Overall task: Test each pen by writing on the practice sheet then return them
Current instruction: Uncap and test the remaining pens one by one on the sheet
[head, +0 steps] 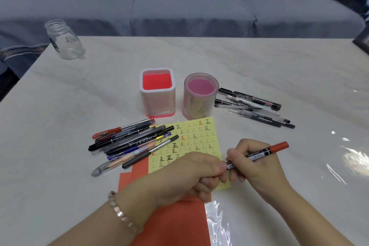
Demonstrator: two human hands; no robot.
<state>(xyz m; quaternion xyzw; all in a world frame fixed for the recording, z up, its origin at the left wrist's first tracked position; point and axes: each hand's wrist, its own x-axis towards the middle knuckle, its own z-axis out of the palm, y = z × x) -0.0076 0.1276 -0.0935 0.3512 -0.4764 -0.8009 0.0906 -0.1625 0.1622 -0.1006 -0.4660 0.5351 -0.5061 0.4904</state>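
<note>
1. Hands met over the lower right corner of the yellow practice sheet (196, 142): the right hand (257, 164) gripped a marker (259, 155) by its barrel, its red-capped end pointing up and to the right, while the left hand (199, 173) was clenched around the marker's other end, which was hidden in the fist.
2. Grid squares on the sheet held printed characters, some traced over in black or red; the sheet lay on red paper (175, 219) on the table (60, 166).
3. Two pen holders stood side by side just beyond the sheet: a square holder (157, 94) with a white rim and red inside, and a round clear holder (200, 96) with a pink inside. No pens stood in either.
4. One pile of pens (131, 144) lay to the left of the sheet, some tips overlapping its edge.
5. Another group of black and clear pens (251, 107) lay right of the round holder.
6. At the far left corner of the table stood a glass jar (63, 40), lidless.
7. Beyond the table ran a grey sofa (179, 6) with cushions.
</note>
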